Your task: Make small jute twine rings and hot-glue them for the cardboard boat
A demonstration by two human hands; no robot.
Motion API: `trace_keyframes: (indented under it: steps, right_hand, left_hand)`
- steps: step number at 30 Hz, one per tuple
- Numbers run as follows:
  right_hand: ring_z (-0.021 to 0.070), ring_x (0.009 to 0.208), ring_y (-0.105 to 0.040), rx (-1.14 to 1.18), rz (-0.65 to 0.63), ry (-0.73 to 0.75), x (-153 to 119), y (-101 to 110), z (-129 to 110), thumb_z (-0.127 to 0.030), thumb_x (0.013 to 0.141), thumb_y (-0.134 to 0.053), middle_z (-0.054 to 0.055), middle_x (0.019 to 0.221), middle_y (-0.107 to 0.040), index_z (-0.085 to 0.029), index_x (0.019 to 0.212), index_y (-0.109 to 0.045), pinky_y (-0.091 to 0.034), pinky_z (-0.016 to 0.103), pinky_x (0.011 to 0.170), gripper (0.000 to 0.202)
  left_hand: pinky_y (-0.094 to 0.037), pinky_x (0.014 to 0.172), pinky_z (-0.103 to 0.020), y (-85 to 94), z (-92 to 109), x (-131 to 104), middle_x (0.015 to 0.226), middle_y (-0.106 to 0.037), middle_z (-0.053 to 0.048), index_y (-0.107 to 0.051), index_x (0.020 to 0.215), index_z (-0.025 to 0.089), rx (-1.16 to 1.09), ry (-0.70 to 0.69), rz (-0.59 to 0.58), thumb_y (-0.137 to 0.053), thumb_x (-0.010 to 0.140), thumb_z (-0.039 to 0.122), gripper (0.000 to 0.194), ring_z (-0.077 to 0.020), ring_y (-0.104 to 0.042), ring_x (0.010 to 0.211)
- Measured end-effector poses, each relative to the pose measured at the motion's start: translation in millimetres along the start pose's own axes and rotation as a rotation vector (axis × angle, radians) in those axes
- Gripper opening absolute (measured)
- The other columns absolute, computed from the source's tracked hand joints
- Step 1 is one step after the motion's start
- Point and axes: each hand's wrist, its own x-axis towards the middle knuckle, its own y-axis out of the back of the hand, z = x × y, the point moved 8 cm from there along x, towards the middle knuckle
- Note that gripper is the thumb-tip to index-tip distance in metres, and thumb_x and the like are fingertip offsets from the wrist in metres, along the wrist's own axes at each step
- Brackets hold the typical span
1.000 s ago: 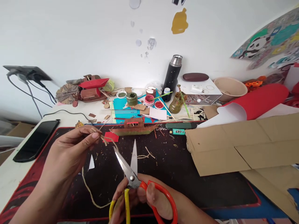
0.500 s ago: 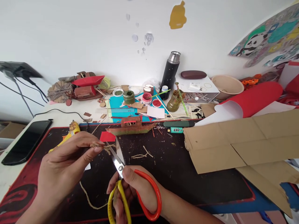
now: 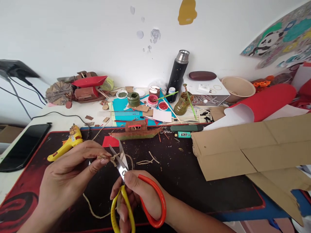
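My left hand [image 3: 73,171] pinches a small bundle of brown twine [image 3: 105,157] between thumb and fingertips, and loose ends stick out to the right. In my right hand [image 3: 138,191] is a pair of scissors [image 3: 123,171] with one red and one yellow handle. The blades are parted, with strands of the twine between them. A long tail of twine [image 3: 93,212] hangs below and curves over the dark mat. Just beyond the blades lies a small model boat [image 3: 137,131], brown and green, beside a red paper piece [image 3: 110,141].
A yellow glue gun [image 3: 65,145] and a black phone [image 3: 24,145] lie left. Cut twine scraps [image 3: 148,160] rest on the mat. Paint pots [image 3: 133,99], a brush jar [image 3: 182,105] and a black flask [image 3: 178,71] stand behind. Cardboard sheets [image 3: 255,149] cover the right side.
The scissor blades have opened wider and shifted slightly left around the twine strands. A loop of twine now shows right of the blades. My left hand has moved slightly, uncovering more of the glue gun.
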Motion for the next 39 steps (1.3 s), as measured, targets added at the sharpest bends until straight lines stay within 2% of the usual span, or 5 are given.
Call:
trace_keyframes:
  steps: [6, 17, 29, 34, 39]
  right_hand:
    - [0.0182, 0.042, -0.066, 0.049, -0.029, -0.011, -2, -3, 1, -0.09, 0.091, -0.069, 0.0, 0.057, -0.066, -0.013, 0.101, -0.069, -0.052, 0.025, 0.042, 0.078]
    - [0.0168, 0.038, -0.061, 0.068, -0.046, 0.002, -3, -3, 0, -0.084, 0.096, -0.07, -0.003, 0.056, -0.062, -0.013, 0.098, -0.067, -0.052, 0.027, 0.041, 0.071]
    - [0.0125, 0.035, -0.056, 0.032, 0.007, -0.058, -8, -5, -2, -0.084, 0.089, -0.078, -0.008, 0.053, -0.055, -0.016, 0.093, -0.066, -0.049, 0.023, 0.037, 0.07]
    - [0.0116, 0.035, -0.055, 0.005, 0.018, -0.109, -8, -6, 4, -0.085, 0.085, -0.08, -0.008, 0.051, -0.054, -0.017, 0.089, -0.065, -0.047, 0.02, 0.036, 0.07]
    - [0.0073, 0.027, -0.042, -0.016, 0.099, -0.145, -9, -2, 7, -0.089, 0.082, -0.078, -0.012, 0.045, -0.047, -0.018, 0.084, -0.063, -0.037, 0.018, 0.029, 0.072]
  left_hand:
    - [-0.062, 0.079, -0.02, -1.9, 3, -1, 0.091, -0.081, 0.005, -0.084, 0.092, 0.034, 0.018, -0.022, -0.026, -0.075, 0.092, 0.013, 0.023, -0.0139, -0.075, 0.083]
    - [-0.063, 0.077, -0.023, -1.9, 5, 0, 0.09, -0.08, 0.004, -0.083, 0.093, 0.034, 0.03, -0.04, -0.041, -0.074, 0.093, 0.013, 0.023, -0.0151, -0.075, 0.083]
    - [-0.06, 0.082, -0.026, 1.9, 5, -2, 0.094, -0.08, 0.004, -0.085, 0.093, 0.035, 0.054, -0.025, 0.024, -0.075, 0.093, 0.015, 0.022, -0.0168, -0.074, 0.089]
    - [-0.061, 0.092, -0.027, 2.5, -3, -3, 0.109, -0.084, 0.004, -0.086, 0.091, 0.036, 0.031, 0.088, 0.059, -0.076, 0.094, 0.02, 0.019, -0.0175, -0.078, 0.103]
    - [-0.064, 0.093, -0.028, 4.6, 2, -4, 0.098, -0.085, 0.004, -0.084, 0.085, 0.034, -0.042, 0.134, 0.121, -0.077, 0.091, 0.019, 0.018, -0.0175, -0.079, 0.096]
